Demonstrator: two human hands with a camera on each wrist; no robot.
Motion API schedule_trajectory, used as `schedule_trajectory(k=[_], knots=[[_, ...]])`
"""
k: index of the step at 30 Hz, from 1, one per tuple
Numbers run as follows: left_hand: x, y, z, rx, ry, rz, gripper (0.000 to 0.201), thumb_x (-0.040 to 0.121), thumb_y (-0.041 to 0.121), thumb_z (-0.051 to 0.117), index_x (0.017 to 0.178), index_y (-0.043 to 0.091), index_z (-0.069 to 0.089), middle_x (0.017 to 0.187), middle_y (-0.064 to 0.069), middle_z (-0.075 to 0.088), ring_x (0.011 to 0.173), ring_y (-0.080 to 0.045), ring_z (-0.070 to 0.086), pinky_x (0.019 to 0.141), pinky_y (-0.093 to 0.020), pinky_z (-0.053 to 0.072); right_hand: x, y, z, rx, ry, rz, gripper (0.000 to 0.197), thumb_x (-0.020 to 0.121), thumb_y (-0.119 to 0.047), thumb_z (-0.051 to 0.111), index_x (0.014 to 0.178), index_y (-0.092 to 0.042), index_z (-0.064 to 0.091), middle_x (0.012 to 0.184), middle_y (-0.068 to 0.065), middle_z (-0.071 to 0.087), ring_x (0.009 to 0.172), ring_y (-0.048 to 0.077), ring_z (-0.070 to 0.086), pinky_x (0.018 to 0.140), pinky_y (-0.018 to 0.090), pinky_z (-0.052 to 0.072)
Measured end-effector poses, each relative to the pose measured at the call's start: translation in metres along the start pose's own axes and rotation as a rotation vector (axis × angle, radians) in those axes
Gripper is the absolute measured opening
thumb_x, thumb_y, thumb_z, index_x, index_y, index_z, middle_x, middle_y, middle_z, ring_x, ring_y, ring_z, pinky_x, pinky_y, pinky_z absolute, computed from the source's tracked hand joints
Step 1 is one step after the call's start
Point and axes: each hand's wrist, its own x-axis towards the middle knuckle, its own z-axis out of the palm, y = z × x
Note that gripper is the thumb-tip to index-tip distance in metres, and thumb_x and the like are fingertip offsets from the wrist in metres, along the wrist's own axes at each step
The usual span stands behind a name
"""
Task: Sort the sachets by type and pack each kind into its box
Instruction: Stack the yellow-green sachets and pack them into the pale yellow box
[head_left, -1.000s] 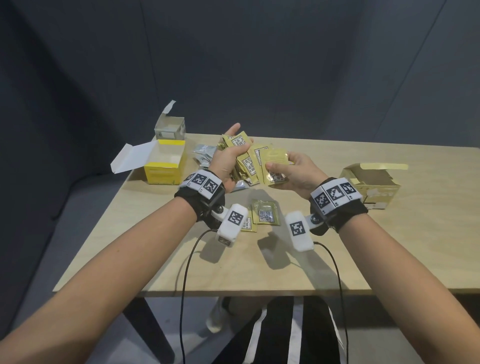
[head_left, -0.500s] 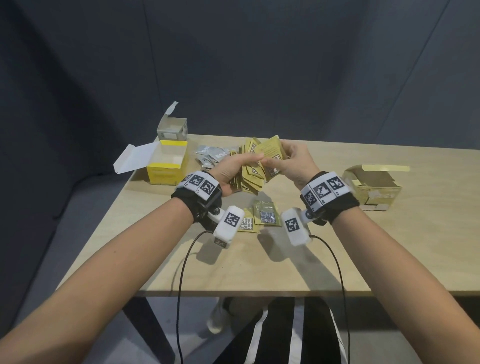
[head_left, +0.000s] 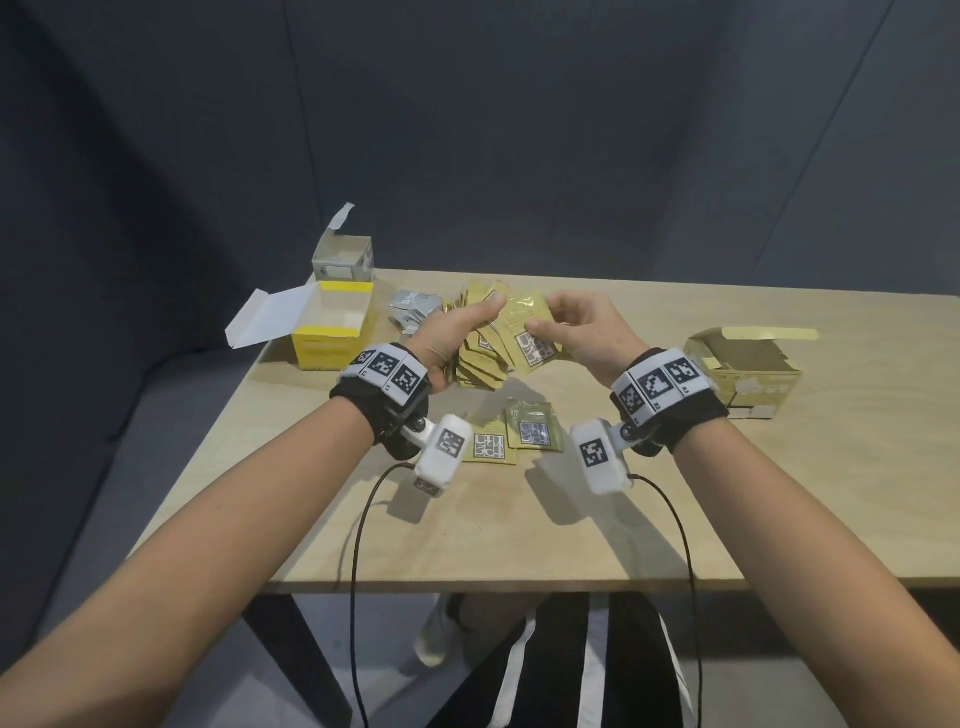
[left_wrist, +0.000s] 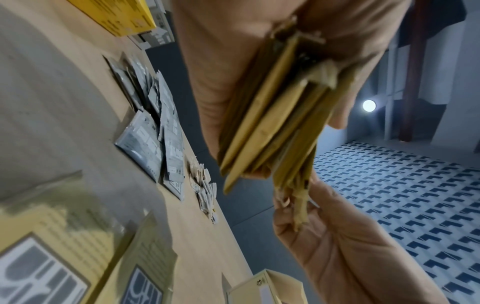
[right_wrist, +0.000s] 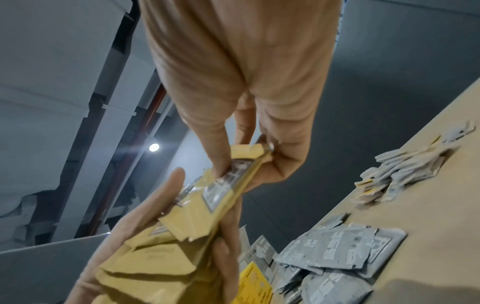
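Observation:
My left hand (head_left: 460, 332) grips a thick fan of gold sachets (head_left: 480, 358) above the table; the left wrist view shows the stack (left_wrist: 275, 131) edge-on in the palm. My right hand (head_left: 576, 332) pinches one gold sachet (head_left: 530, 338) at the front of that fan, thumb and fingers on its edge (right_wrist: 241, 164). Two more gold sachets (head_left: 532, 428) lie flat on the table below the hands. Silver sachets (head_left: 413, 309) are piled behind the left hand, also seen as a silver pile (right_wrist: 335, 253). An open gold box (head_left: 743, 371) stands at the right.
An open yellow box (head_left: 332, 332) with its white flap out stands at the table's (head_left: 519, 530) left back, a small grey box (head_left: 343, 257) behind it. A heap of small white sachets (right_wrist: 405, 166) lies further back. Cables hang from both wrist cameras over the front edge.
The right hand brought its gold sachet to the left hand's fan and now pinches it against the front of the stack. Both hands stayed above the middle of the table.

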Motion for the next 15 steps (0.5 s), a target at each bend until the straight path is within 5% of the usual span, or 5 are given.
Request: schedule_trajectory(k=[4,7,10,13,15], knots=[[-0.001,-0.001,0.005,-0.166,-0.009,0.207,0.044,0.075,0.024,0.077,0.117,0.026,0.063,0.114,-0.012,0.067,0.099,-0.029,0.067,0.083,-0.049,0.055,-0.002,0.001,0.010,0.161,0.056,0.046,0.018,0.082,-0.009,0.069,0.096,-0.004,0.059,0.089,0.015,0.068,0.078,0.023,0.067,0.068,0.033,0.058],[0.000,0.001,0.010,-0.219,-0.044,0.289,0.050,0.075,0.006,0.069,0.120,0.027,0.061,0.116,-0.012,0.064,0.099,-0.029,0.065,0.084,-0.050,0.054,-0.003,-0.002,0.015,0.216,0.105,0.049,0.021,0.078,-0.014,0.075,0.088,-0.007,0.057,0.080,0.010,0.067,0.073,0.020,0.067,0.066,0.034,0.058],[0.001,0.005,0.010,-0.271,0.006,0.266,0.051,0.071,0.004,0.058,0.114,0.030,0.065,0.120,-0.016,0.063,0.099,-0.033,0.065,0.085,-0.052,0.054,-0.002,-0.004,0.017,-0.146,0.210,-0.070,0.029,0.076,-0.034,0.077,0.081,-0.013,0.058,0.081,0.003,0.066,0.071,0.010,0.062,0.062,0.025,0.053],[0.001,0.004,0.004,-0.267,0.040,0.190,0.047,0.076,0.004,0.052,0.110,0.033,0.066,0.111,-0.014,0.064,0.089,-0.031,0.065,0.071,-0.046,0.056,-0.006,-0.006,0.014,-0.384,0.241,-0.211,0.048,0.074,-0.049,0.074,0.105,-0.017,0.056,0.108,0.001,0.057,0.093,0.011,0.056,0.076,0.024,0.049],[0.000,0.003,-0.001,-0.216,0.062,0.124,0.043,0.075,0.003,0.054,0.105,0.030,0.068,0.103,-0.014,0.065,0.082,-0.031,0.066,0.066,-0.042,0.055,-0.009,-0.009,0.009,-0.408,0.059,-0.286,0.082,0.065,-0.048,0.080,0.132,-0.019,0.041,0.134,0.001,0.039,0.119,0.013,0.045,0.093,0.026,0.043]])
